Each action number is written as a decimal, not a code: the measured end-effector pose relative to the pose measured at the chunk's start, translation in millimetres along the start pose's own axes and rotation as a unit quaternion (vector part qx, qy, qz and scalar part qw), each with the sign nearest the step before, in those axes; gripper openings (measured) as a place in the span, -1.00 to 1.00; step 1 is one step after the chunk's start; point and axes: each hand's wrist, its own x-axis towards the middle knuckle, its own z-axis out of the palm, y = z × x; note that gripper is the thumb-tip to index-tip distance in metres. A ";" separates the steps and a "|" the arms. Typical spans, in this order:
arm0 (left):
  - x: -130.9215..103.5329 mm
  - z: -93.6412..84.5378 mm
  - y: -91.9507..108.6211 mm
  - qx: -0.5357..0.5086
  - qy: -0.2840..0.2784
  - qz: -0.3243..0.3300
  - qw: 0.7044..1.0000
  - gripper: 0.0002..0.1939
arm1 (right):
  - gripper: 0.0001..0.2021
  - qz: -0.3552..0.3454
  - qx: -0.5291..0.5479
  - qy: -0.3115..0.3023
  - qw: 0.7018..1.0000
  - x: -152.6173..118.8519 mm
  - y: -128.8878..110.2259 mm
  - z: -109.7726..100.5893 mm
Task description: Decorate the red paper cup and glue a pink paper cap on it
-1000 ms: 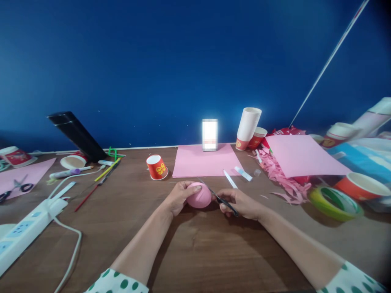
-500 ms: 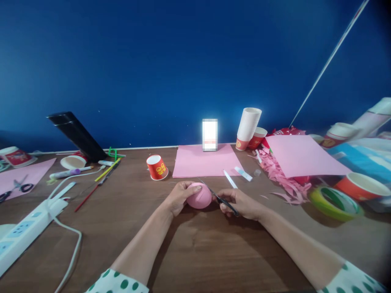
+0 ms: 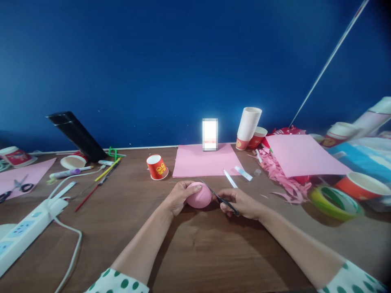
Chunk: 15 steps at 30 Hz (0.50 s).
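My left hand (image 3: 181,197) pinches a rounded piece of pink paper (image 3: 199,196), its thumb lying on top and the fingers mostly hidden beneath. From the other side, my right hand (image 3: 240,204) grips black-handled scissors (image 3: 226,203). Their blades point up and left along the far right edge of the pink paper; whether they are closed on it I cannot tell. Beyond my hands lie pink sheets (image 3: 201,162), and a red paper cup (image 3: 157,167) stands to their left. A white pen (image 3: 229,179) rests just past my right hand.
At right are pink paper scraps (image 3: 295,189), a roll of tape (image 3: 332,209), another pink sheet (image 3: 308,156) and stacked paper cups (image 3: 249,128). A white power strip (image 3: 27,228), its cable, a black bottle (image 3: 79,136) and a second pair of scissors (image 3: 20,186) occupy the left.
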 end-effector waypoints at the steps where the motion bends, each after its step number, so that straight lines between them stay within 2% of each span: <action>1: 0.0 0.0 -0.1 0.000 0.000 0.000 1.000 -0.61 | -0.60 0.001 -0.001 0.000 1.000 0.0 0.0 -0.1; 15: 0.7 -0.9 -1.1 -0.005 0.003 0.003 1.000 -0.61 | -0.59 -0.001 -0.008 0.002 1.000 -0.1 -1.2 -0.1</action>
